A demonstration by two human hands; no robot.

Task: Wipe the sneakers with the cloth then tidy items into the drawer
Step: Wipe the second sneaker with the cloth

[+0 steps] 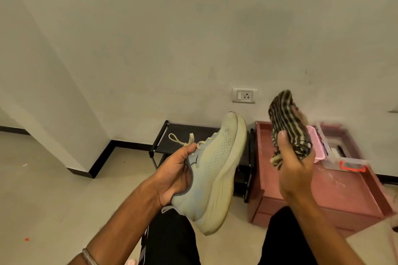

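Observation:
My left hand grips a pale blue-and-cream sneaker by its tongue and collar, toe pointing up and sole facing right. My right hand holds a folded black-and-cream striped cloth raised to the right of the sneaker, apart from it and blurred. Behind the cloth stands a pink-red drawer unit with its top compartment open.
In the open drawer lie a pink tray and a clear box with an orange latch. A low black shoe rack stands against the wall behind the sneaker. A wall socket is above it. My dark-clothed legs fill the bottom.

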